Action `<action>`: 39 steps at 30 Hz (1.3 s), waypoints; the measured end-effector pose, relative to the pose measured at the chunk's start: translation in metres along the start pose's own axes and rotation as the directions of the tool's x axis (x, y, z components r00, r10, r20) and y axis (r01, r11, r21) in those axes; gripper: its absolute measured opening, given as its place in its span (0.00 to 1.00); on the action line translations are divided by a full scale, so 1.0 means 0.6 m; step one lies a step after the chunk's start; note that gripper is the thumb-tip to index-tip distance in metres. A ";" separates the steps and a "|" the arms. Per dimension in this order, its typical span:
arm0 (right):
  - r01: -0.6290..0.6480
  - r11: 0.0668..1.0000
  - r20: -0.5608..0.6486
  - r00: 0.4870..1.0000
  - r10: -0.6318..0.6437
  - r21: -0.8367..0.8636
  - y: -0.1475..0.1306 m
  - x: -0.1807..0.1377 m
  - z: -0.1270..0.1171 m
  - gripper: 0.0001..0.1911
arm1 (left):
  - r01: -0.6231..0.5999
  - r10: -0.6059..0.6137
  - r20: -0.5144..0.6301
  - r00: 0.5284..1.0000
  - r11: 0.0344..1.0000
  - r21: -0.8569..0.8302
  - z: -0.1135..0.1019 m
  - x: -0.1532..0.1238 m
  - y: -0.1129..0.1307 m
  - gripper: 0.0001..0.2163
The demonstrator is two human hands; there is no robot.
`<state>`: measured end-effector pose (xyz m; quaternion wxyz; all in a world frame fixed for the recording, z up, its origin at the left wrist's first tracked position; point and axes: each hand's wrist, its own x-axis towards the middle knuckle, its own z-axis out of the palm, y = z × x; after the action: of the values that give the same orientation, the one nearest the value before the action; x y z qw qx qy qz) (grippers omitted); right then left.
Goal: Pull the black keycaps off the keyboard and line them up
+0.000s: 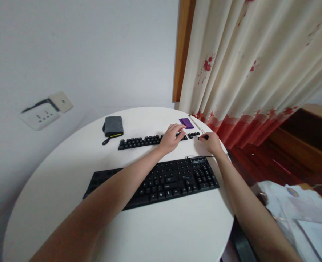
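The right hand (pixel 212 143) has thumb and fingers closed in a pinch around a small black piece (pixel 204 137), near the edge of the white table (pixel 161 233). The left hand (pixel 170 139) is half open, thumb and forefinger apart with nothing visible between them, at the row of black keycaps (pixel 136 142) that runs out to its left; a short cluster (pixel 193 135) lies between the two hands. For pieces this small, a light fingertip grip on the sides should serve best, with the left palm raised clear of its neighbours (the row looks easily nudged). The keyboard (pixel 174 181), nearer the body than both hands, is partly covered by the left forearm (pixel 114 193). The right fingers hide much of the black piece, so its exact kind is unclear; whether the left hand touches the keycaps, I cannot tell.
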<state>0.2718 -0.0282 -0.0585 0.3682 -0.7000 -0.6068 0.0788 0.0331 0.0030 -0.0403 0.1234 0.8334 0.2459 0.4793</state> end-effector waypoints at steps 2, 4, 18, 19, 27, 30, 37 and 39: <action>-0.022 0.997 0.060 0.998 0.026 -0.070 0.003 0.002 0.009 0.07 | 0.002 -0.002 -0.003 1.000 1.000 0.009 0.001 0.000 0.001 0.13; -0.028 0.994 0.095 0.995 0.038 -0.110 0.000 0.005 0.016 0.08 | 0.010 -0.010 -0.004 1.000 1.000 0.018 0.000 -0.001 0.003 0.13; -0.075 0.980 0.082 0.992 0.091 -0.183 -0.013 -0.001 0.015 0.10 | 0.054 -0.055 0.029 0.998 0.998 0.035 -0.006 -0.003 0.010 0.15; -0.084 0.979 0.081 0.992 0.100 -0.188 -0.013 -0.001 0.015 0.10 | 0.056 -0.057 0.032 0.998 0.998 0.035 -0.006 -0.003 0.011 0.15; -0.137 0.964 0.060 0.986 0.155 -0.228 -0.026 0.004 0.020 0.10 | 0.052 -0.052 0.031 0.998 0.999 0.017 -0.005 -0.003 0.010 0.15; -0.142 0.960 0.065 0.985 0.162 -0.239 -0.030 0.004 0.022 0.11 | 0.045 -0.045 0.030 0.999 0.999 0.014 -0.003 -0.004 0.008 0.15; -0.144 0.957 0.065 0.984 0.165 -0.250 -0.032 0.005 0.031 0.11 | 0.041 -0.042 0.036 0.998 0.999 0.036 -0.003 -0.003 0.008 0.14; -0.146 0.956 0.067 0.984 0.168 -0.254 -0.031 0.006 0.032 0.12 | 0.032 -0.033 0.034 0.999 0.999 0.039 -0.003 -0.003 0.008 0.14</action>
<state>0.2471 -0.0167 -0.0597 0.2436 -0.7823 -0.5700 0.0619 0.0322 -0.0022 -0.0389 0.1195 0.8398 0.2663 0.4577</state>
